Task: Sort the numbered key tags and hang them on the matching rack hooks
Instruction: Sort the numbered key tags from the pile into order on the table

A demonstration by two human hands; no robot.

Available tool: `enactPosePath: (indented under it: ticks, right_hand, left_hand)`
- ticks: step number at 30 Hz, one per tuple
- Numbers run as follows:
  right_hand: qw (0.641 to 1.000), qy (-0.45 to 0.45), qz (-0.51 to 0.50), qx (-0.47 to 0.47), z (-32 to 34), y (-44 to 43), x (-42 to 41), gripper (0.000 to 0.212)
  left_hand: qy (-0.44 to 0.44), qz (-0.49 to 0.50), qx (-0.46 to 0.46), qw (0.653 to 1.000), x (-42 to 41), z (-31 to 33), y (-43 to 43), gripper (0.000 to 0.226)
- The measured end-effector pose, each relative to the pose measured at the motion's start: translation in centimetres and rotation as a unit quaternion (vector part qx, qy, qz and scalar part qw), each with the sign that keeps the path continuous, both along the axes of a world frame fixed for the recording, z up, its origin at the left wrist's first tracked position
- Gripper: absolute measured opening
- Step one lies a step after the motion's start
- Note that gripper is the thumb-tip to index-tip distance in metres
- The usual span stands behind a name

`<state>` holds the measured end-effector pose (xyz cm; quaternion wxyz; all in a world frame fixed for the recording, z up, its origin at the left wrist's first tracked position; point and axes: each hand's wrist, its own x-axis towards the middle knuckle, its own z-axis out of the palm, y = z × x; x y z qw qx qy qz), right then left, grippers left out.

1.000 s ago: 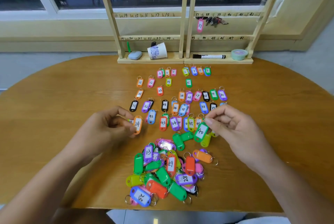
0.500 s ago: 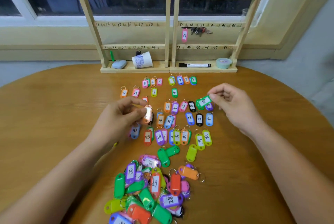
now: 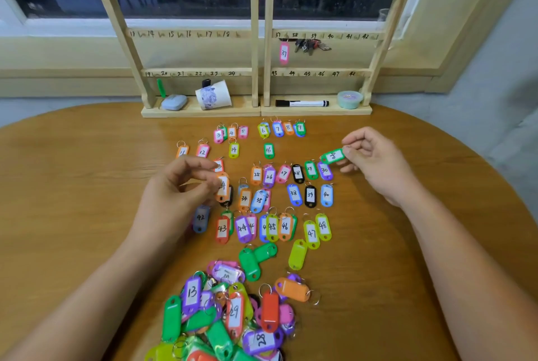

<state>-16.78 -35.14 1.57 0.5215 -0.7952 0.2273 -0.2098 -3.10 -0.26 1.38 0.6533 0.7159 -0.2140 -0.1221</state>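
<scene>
Orange plastic key tag [image 3: 222, 187], one glossy oblong, is being pinched by the left hand [image 3: 174, 197] over the sorted rows [image 3: 294, 194] mid-table. The right hand [image 3: 375, 162] is pinching one green plastic tag [image 3: 332, 155] just beside those rows. Two pale wooden racks [image 3: 254, 40] are standing at the far edge of the round wooden table [image 3: 72, 186], one pink tag [image 3: 284, 53] hanging there.

I take this for an ordinary indoor room, home or office I cannot tell; a rounded wooden table [image 3: 87, 186] sits below a window [image 3: 174, 2]; a hand-numbered wooden rack [image 3: 255, 40], a marker [image 3: 302, 103] and a paper cup [image 3: 215, 95] stand at its far edge.
</scene>
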Motion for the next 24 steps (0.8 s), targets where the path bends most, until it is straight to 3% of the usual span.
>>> enactPosePath:
  ticks: [5, 11, 19, 24]
  right_hand:
    - [0.996, -0.044, -0.014, 0.077, 0.1, -0.1, -1.2, 0.02]
    - [0.998, -0.015, 0.037, 0.04, 0.7, 0.1, -2.0, 0.015]
    - [0.983, 0.124, 0.124, -0.045, 0.5, 1.4, -1.8, 0.02]
    - [0.986, 0.104, 0.125, -0.045, -0.2, 2.1, -1.0, 0.015]
  left_hand:
    - [-0.003, -0.018, 0.003, 1.0, -0.2, -0.1, -0.1, 0.018]
    - [-0.008, -0.025, 0.007, 1.0, -0.5, -0.2, 0.2, 0.018]
    - [-0.01, -0.026, 0.015, 1.0, -0.6, -0.4, 0.1, 0.02]
    - [0.002, -0.026, 0.008, 1.0, -0.5, -0.4, 0.0, 0.022]
